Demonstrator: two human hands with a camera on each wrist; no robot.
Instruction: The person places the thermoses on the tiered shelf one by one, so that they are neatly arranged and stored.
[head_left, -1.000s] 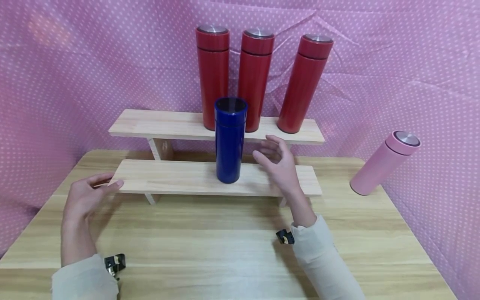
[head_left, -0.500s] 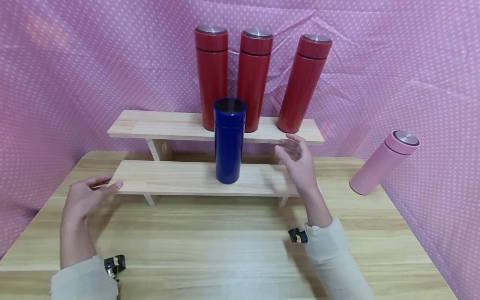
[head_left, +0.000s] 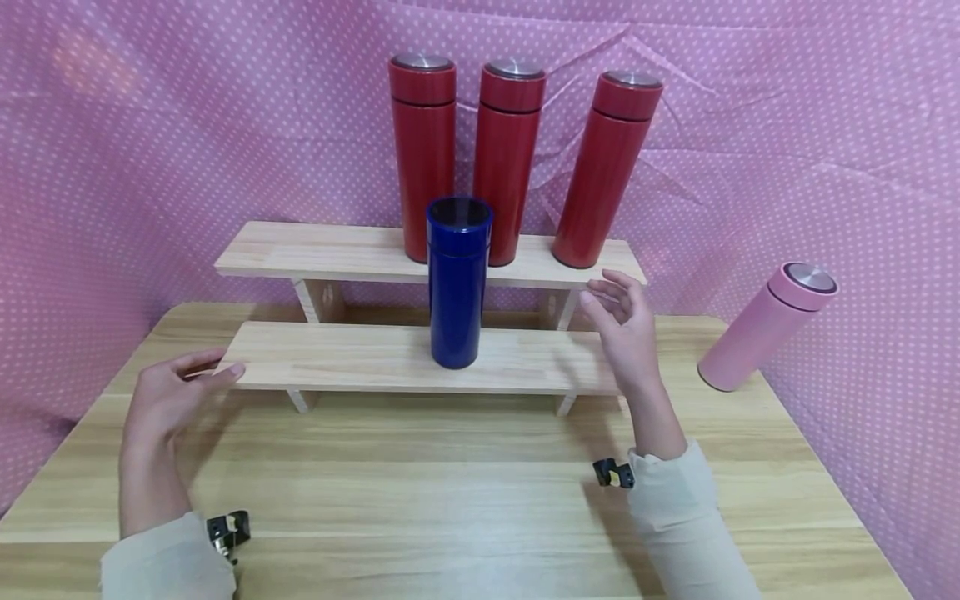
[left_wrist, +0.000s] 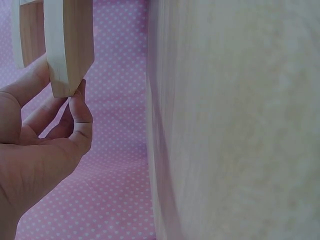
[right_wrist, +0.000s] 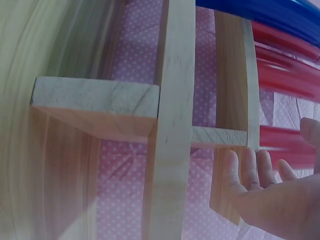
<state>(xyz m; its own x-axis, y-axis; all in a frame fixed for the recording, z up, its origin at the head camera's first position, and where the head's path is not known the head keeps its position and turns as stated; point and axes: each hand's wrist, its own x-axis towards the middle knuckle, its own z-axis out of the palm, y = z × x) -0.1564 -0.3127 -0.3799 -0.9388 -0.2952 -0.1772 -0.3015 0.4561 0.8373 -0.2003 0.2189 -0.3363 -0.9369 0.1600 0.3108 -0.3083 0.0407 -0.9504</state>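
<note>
My left hand (head_left: 176, 396) pinches the left end of the lower shelf (head_left: 337, 357) of a two-step wooden rack. The left wrist view has the thumb on one face of the board (left_wrist: 65, 55) and fingertips against its end and far side. My right hand (head_left: 630, 342) hovers over the right end of the same shelf, holding nothing, with its fingers loosely bent. Upright on the lower shelf, near its middle, stands a blue thermos bottle (head_left: 457, 287). Several fingers of the right hand (right_wrist: 277, 202) show against the rack's edge in the right wrist view.
Three red thermos bottles, left (head_left: 422, 158), middle (head_left: 512, 142) and right (head_left: 611, 167), stand on the upper shelf (head_left: 322, 248). A pink thermos bottle (head_left: 765, 329) stands on the wooden table (head_left: 420, 500) at the right. Pink dotted cloth (head_left: 750, 167) surrounds the back and sides.
My right hand has moved right, away from the blue thermos bottle towards the shelf's right end. The left hand and the bottles stay in place.
</note>
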